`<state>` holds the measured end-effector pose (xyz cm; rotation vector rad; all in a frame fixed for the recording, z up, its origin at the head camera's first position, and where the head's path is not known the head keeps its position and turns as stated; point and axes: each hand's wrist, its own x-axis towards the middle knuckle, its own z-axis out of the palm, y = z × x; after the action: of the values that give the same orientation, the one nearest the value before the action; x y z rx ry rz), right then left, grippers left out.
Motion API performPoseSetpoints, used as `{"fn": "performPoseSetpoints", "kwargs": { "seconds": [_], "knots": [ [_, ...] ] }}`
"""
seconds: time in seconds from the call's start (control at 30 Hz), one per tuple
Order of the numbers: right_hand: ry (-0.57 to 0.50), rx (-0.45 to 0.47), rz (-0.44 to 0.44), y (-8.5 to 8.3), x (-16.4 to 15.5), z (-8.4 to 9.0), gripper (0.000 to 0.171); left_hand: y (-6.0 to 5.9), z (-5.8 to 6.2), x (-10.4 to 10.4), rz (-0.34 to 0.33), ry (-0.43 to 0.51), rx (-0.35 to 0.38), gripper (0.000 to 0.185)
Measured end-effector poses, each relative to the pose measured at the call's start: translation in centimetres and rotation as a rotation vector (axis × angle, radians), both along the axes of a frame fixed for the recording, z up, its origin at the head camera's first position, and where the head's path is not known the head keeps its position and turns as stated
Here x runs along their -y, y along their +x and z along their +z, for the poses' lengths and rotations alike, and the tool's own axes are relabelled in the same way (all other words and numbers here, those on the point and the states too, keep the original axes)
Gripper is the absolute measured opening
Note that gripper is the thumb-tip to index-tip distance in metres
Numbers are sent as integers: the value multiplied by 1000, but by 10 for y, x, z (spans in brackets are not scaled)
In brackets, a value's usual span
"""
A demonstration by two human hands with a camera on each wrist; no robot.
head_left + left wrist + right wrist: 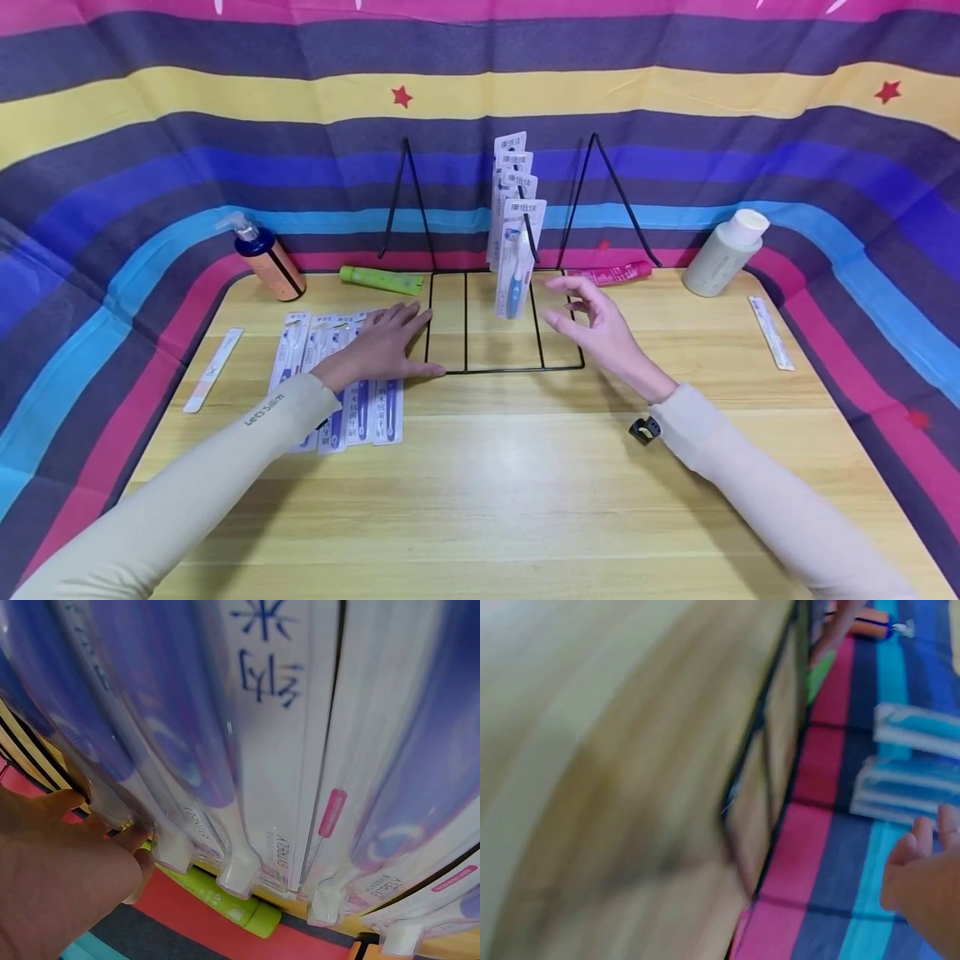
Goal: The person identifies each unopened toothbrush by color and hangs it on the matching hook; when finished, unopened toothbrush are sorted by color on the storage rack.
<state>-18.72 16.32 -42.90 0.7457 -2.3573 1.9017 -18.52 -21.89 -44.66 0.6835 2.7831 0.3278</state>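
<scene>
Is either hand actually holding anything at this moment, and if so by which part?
Nothing is held. The left hand rests flat, fingers straight, on the toothbrush packs lying on the table. The right hand hovers open beside the packs hanging on the wire rack, apart from them.

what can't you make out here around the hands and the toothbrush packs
- Flat toothbrush packs: head view, the left hand and sleeve cover their middles.
- Hanging packs: rear ones hidden behind the front one; print too small.
- Wire rack: right wrist view, motion blur.
- Right hand: cut off by the frame edge there.
</scene>
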Motion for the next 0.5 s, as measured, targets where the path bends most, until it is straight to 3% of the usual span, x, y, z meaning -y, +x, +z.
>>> {"fn": "performPoseSetpoints", "kwargs": {
  "seconds": [0.27,0.5],
  "knots": [
    [450,198,122,-3,-36,-20,85,0,-1,2,-7,8,-13,114],
    [807,133,83,-6,-52,-34,107,1,0,0,-10,3,-17,114]
  ]
}}
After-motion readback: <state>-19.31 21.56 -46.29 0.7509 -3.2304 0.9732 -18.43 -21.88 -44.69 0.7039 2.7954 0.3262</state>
